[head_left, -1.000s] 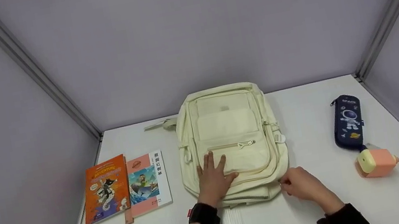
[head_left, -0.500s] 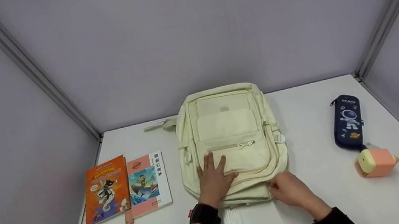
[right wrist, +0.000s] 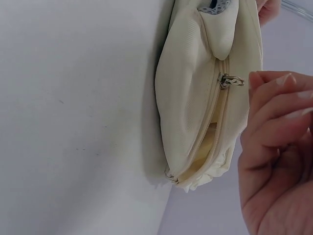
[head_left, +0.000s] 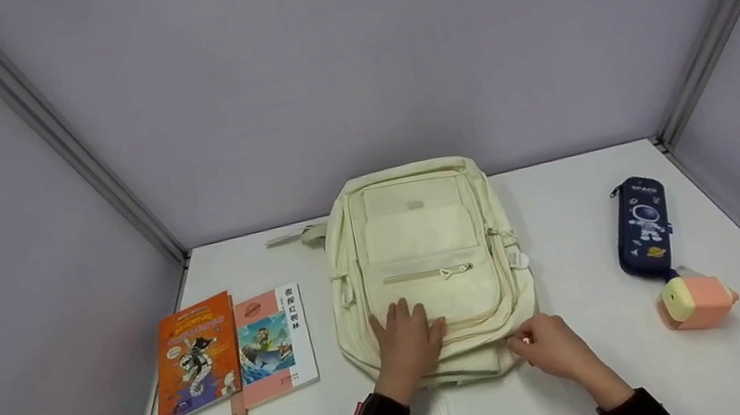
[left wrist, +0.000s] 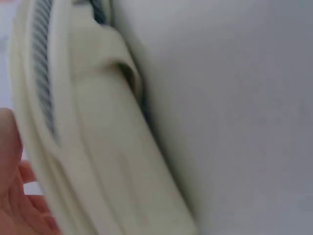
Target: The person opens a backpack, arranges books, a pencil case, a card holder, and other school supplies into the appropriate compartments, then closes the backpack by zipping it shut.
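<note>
A cream backpack (head_left: 420, 233) lies front side up. My left hand (head_left: 406, 346) rests on its lower front, fingers spread and slightly bent. In the left wrist view, the bag's side hides part of that hand. Beside the bag's lower right corner is my right hand (head_left: 551, 347), its fingers curled. The right wrist view shows a metal zipper pull (right wrist: 232, 80) just short of these fingertips (right wrist: 255, 78), with a small gap between. Below the pull, the zipper stands apart over a pale yellow lining (right wrist: 208, 147).
An orange book (head_left: 198, 355) and a pink-and-white book (head_left: 273, 342) lie at left, with a narrow pinkish strip (head_left: 238, 405) poking out. At right are a dark blue space-print pencil case (head_left: 642, 228) and a peach-and-yellow box-shaped object (head_left: 699, 302). Walls enclose the back and sides.
My right hand moved left along the bag's lower edge, then slightly back right and up. The left hand stayed on the front; its fingers are now more bent.
</note>
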The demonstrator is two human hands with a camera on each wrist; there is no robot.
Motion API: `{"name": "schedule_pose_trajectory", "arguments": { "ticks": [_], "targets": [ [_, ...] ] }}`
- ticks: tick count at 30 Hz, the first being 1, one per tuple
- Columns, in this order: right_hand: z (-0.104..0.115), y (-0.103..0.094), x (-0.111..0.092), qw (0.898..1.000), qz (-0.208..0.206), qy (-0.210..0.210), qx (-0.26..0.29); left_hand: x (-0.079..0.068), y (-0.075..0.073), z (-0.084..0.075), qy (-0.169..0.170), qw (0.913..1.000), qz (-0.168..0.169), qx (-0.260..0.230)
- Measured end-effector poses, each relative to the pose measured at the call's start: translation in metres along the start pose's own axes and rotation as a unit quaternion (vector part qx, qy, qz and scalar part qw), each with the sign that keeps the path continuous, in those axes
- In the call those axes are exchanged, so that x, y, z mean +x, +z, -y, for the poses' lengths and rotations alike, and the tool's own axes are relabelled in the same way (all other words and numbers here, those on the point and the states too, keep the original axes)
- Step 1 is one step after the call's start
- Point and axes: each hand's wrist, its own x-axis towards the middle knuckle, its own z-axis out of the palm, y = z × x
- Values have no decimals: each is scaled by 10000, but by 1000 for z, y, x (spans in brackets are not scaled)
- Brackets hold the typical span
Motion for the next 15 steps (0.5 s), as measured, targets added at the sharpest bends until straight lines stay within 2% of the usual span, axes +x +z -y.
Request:
{"name": "schedule_pose_trajectory", "arguments": {
  "ticks": [3,6,8,10,15],
  "targets": [
    [2,0,-1,9999,-123,-59,-44,-4,-1,-21,602,9953,-681,334],
    [5,0,-2,9994,-286,-160,-122,-8,1,-43,1446,9805,-1168,645],
    [7,1,-2,9991,-352,-206,-145,-9,5,-54,1886,9708,-1270,763],
    [9,1,-3,9988,-391,-242,-184,-9,9,-62,2146,9648,-1273,830],
    [13,4,-4,9976,-500,-392,-291,-7,16,-74,2336,9618,-1095,915]
  ]
}}
